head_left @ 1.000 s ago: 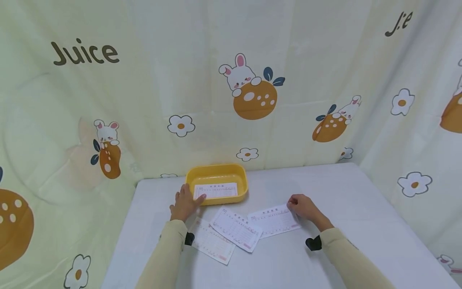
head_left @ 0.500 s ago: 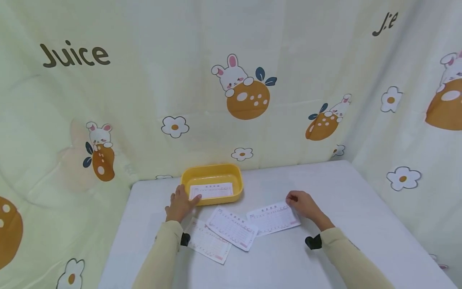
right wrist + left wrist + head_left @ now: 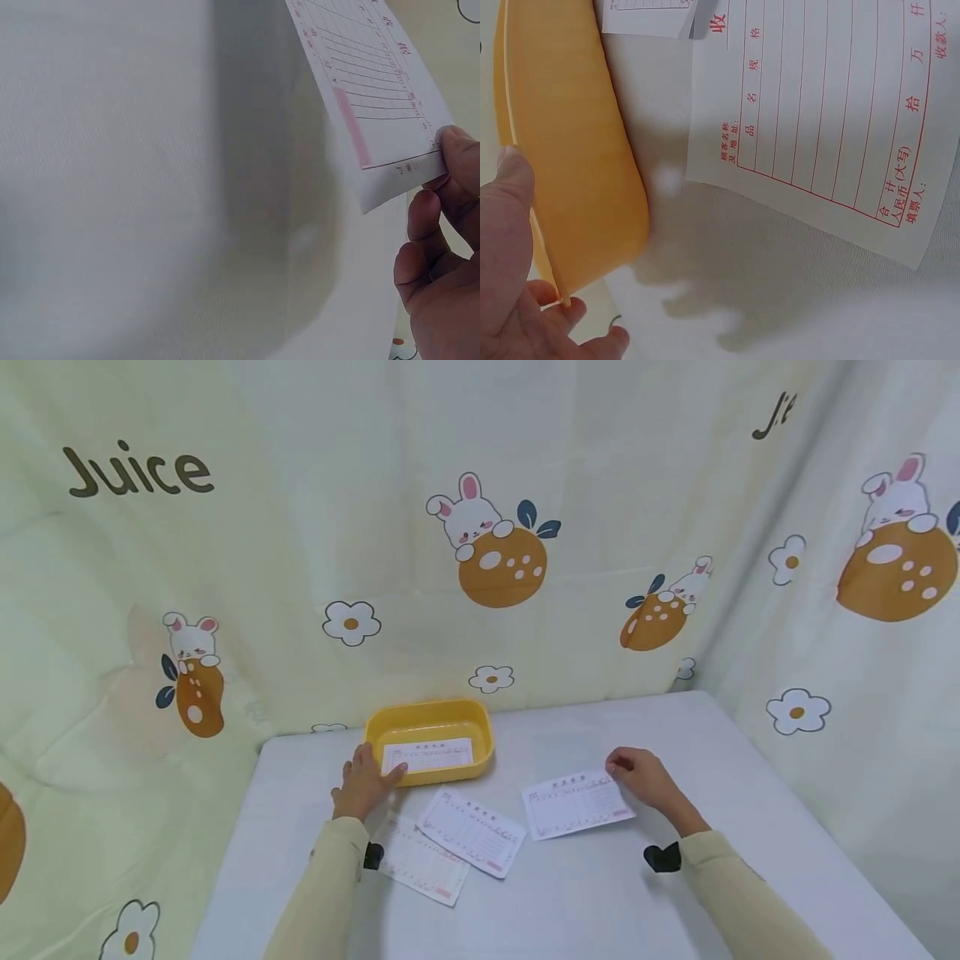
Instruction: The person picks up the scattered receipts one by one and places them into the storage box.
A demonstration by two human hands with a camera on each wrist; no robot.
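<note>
My right hand (image 3: 641,777) pinches a printed receipt slip (image 3: 573,806) by its far right corner. In the right wrist view that receipt slip (image 3: 367,90) hangs tilted from thumb and index finger, raised off the table. My left hand (image 3: 365,783) grips the rim of a yellow plastic tray (image 3: 480,764) at its near left corner; in the left wrist view the thumb lies on the rim of the tray (image 3: 577,135) and fingertips show around the corner. One receipt slip (image 3: 431,754) lies in the tray. Two more, a middle slip (image 3: 472,831) and a left slip (image 3: 423,860), overlap on the table.
A white cloth covers the table (image 3: 570,902). Behind it hangs a patterned curtain (image 3: 420,552) with rabbits, oranges and flowers, close to the tray's far side. A second curtain stretch (image 3: 847,777) runs along the right side.
The slip in my right hand has moved right and come apart from the middle slip. My left hand keeps its place on the tray. The head view has turned slightly right.
</note>
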